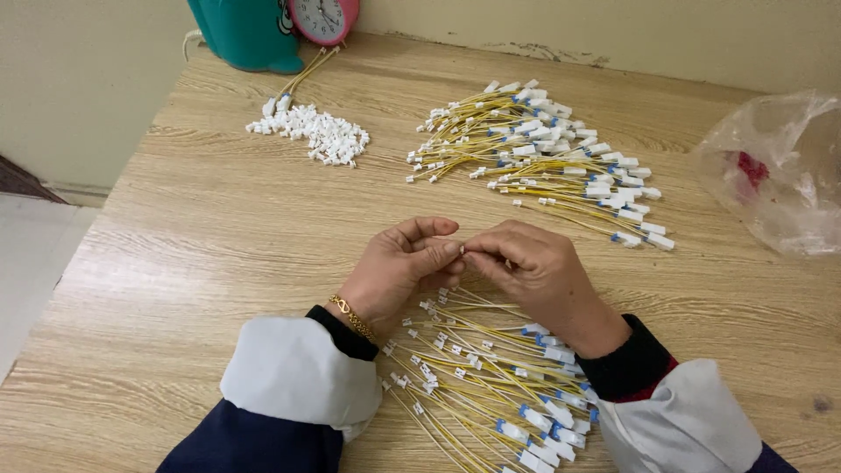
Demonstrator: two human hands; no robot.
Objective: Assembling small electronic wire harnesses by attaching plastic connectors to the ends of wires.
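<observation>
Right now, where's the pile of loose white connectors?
In the head view, the pile of loose white connectors lies on the wooden table at upper left, just below the teal container and left of the far bundle of yellow wires.

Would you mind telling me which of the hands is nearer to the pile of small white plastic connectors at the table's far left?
Left. The left hand sits below and slightly right of the pile of small white plastic connectors; the right hand is farther right, touching the left fingertips.

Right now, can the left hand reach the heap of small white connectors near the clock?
Probably yes: bare table lies between the left hand and the white connectors. However, its fingertips are pinching something small together with the right hand.
</observation>
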